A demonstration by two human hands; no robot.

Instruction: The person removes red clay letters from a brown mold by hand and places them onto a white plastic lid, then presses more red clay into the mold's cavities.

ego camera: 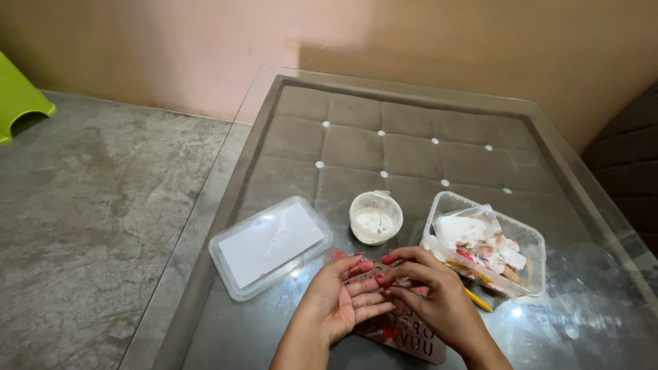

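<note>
Both hands meet over a brown letter mould [401,336], a flat rectangular tray of alphabet cavities lying on the glass tabletop [589,301] near its front edge. The left hand [339,301] lies palm up with fingers loosely curled. The right hand [428,294] arches over it, fingertips pinched together as though on some small piece, but what sits between them is too small to tell. Neither grip is clamped on the mould itself; the hands hover over or rest on its upper part.

The mould looks thin and probably rubbery, so it should be light and bendy, apt to sag if lifted by one corner. It would be best taken along both long edges, or pressed flat and held there. Red smears on it may be tacky or slick. Its long axis runs from upper left, near the hands, down to lower right, where the last rows of letters show.

Just behind the hands stands a small round white tub [375,218] with pale paste inside. To the left lies a clear rectangular lid [269,247], flat on the glass. To the right is a clear plastic box [534,264] holding white bags and pink-and-white scraps, with a yellow pencil [478,299] poking out beside it.
</note>
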